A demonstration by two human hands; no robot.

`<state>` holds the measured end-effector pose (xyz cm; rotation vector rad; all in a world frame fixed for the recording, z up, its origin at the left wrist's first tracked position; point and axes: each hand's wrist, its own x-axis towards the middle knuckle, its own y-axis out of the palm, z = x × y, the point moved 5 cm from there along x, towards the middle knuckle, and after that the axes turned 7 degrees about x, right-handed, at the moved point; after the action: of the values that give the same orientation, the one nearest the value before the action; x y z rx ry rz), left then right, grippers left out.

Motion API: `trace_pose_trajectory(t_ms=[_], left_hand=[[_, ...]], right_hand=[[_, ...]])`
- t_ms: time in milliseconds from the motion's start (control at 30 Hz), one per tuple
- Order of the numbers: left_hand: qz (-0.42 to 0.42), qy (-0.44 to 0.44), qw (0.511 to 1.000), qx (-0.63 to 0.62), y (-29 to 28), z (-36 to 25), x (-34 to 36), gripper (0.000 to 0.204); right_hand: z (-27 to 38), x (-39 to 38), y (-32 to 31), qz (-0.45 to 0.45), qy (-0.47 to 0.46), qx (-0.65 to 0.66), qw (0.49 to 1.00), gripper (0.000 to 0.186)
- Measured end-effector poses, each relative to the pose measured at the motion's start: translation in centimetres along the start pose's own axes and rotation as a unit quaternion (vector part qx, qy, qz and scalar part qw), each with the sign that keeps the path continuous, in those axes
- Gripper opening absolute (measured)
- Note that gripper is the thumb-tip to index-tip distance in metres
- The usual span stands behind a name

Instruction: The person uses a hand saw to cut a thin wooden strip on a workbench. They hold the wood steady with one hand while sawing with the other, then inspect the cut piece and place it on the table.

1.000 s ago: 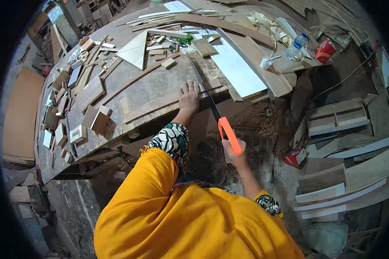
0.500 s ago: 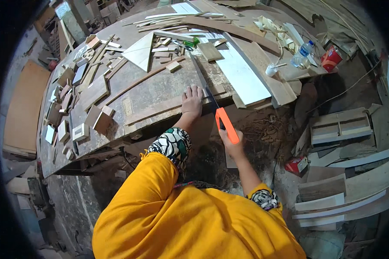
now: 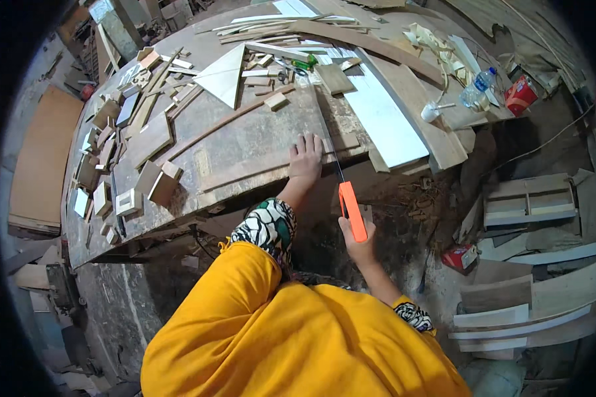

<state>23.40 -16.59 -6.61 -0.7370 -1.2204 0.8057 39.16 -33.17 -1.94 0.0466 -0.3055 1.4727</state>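
My left hand (image 3: 306,159) lies flat with its fingers stretched out on a long wooden strip (image 3: 245,173) along the near edge of the worktable. In my right hand (image 3: 360,246) is the orange handle of a handsaw (image 3: 353,210), held beyond the table edge. The thin blade points away from me and crosses the strip just right of my left fingers. Whether its teeth have cut into the wood is too small to tell.
Wood offcuts (image 3: 127,202) and a pale triangular board (image 3: 222,78) lie left on the worktable (image 3: 251,142). A white board (image 3: 385,126), a plastic bottle (image 3: 478,87) and a red box (image 3: 520,96) are on the right. Planks (image 3: 496,294) lie on the floor at right.
The saw and my right hand have come back toward me, and the blade stands a little steeper. My left hand stays on the strip. The whole view has shifted slightly.
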Motion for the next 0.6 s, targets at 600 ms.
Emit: trace_pose_trajectory(t_ms=[600], left_hand=[[0.068,-0.01,0.998,-0.004,0.1,0.0,0.4,0.043]], right_hand=[[-0.9,1.3,-1.3,0.018,0.049,0.016,0.999,0.026]])
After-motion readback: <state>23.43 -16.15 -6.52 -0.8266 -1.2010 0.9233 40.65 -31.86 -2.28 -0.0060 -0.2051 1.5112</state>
